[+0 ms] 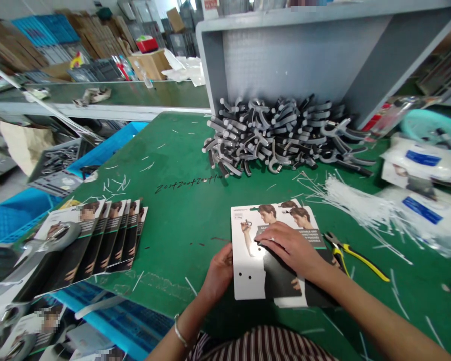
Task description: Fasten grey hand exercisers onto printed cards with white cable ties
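A printed card point(248, 288) with small punched holes lies in front of me on the green table, over more cards point(319, 235) of the same print. My left hand point(221, 271) grips its left edge, with the fingertips hidden behind it. My right hand point(287, 245) lies across the upper middle of the card, fingers bent together at a small dark spot; what they hold, if anything, is too small to tell. Right of the cards are yellow-and-black pliers point(364, 260).
A tilted grey crate point(300, 60) spills grey-handled hand grips point(263, 135) at the back. White zip ties point(353, 200) and plastic bags point(428, 200) lie right. Overlapping cards with grips point(97, 240) stand left, above a blue crate point(113, 321).
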### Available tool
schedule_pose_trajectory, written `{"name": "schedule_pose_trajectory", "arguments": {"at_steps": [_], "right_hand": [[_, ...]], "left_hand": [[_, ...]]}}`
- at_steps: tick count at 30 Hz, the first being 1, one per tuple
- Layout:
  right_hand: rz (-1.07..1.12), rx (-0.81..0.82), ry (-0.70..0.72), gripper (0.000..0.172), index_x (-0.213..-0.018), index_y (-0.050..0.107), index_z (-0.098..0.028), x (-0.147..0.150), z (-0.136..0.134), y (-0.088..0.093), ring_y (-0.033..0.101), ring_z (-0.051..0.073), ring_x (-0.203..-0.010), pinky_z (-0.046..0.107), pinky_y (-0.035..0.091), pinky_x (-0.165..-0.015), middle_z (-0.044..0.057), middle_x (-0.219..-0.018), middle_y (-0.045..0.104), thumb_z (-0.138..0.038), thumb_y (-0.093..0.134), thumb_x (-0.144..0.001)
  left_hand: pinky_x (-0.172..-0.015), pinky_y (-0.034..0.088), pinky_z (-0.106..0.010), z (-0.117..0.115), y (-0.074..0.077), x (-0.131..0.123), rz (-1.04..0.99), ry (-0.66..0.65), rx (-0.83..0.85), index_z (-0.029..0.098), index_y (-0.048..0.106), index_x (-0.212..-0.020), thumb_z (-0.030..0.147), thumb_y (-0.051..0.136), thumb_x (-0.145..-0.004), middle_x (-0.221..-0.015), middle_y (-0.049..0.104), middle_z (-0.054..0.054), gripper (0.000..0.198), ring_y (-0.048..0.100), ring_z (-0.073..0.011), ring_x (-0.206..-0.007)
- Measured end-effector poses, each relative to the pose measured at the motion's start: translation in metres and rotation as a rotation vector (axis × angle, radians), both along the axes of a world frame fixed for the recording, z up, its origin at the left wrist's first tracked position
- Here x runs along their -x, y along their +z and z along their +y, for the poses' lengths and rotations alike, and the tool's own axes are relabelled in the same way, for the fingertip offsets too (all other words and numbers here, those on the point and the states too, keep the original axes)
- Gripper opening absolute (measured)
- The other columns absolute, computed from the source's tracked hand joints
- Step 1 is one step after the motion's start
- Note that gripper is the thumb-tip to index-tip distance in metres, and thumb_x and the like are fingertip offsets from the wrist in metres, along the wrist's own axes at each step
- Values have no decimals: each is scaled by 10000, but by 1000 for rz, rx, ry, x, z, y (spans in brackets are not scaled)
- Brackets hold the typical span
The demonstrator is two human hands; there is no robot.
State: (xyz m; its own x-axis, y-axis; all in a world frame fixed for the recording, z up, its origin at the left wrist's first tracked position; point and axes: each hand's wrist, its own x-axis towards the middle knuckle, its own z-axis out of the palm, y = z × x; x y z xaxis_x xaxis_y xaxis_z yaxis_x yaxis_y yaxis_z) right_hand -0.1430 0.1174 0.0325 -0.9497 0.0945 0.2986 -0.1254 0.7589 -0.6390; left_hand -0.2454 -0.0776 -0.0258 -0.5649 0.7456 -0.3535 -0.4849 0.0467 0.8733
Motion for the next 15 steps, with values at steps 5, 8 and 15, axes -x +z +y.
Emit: {"name": "schedule_pose_trajectory", "arguments": {"at_steps": [5, 8, 15], "right_hand": [[-15, -13, 17, 217, -1064, 683, -239, 1, 0, -4, 621, 227, -1001, 413, 510, -893, 64, -1012, 709, -278, 478, -1003], [-23, -1, 27, 225, -1064, 688, -238, 1, 1, -3, 620, 220, -999, 402, 503, -902, 58, -1008, 709, -283, 476, -1005], [-26, 224, 52, 225, -1088, 709, -248, -5, 7, 5, 619, 197, -1007, 369, 480, -927, 44, -1020, 707, -283, 507, -997]], "left_hand": [[-821, 549, -354, -18, -1, -8, 27, -65, 2, 181, 734, -1023, 205, 808, -658, -957, 764, -55, 373, 701, -235, -872], [-810, 548, -371, -18, -8, -13, 62, -97, 16, 192, 743, -1030, 216, 804, -671, -926, 763, -44, 365, 696, -228, -815], [-821, 506, -338, -8, 23, 3, 762, -22, 0, 219, 788, -876, 203, 645, -826, -944, 730, -61, 152, 649, -234, -904]]}}
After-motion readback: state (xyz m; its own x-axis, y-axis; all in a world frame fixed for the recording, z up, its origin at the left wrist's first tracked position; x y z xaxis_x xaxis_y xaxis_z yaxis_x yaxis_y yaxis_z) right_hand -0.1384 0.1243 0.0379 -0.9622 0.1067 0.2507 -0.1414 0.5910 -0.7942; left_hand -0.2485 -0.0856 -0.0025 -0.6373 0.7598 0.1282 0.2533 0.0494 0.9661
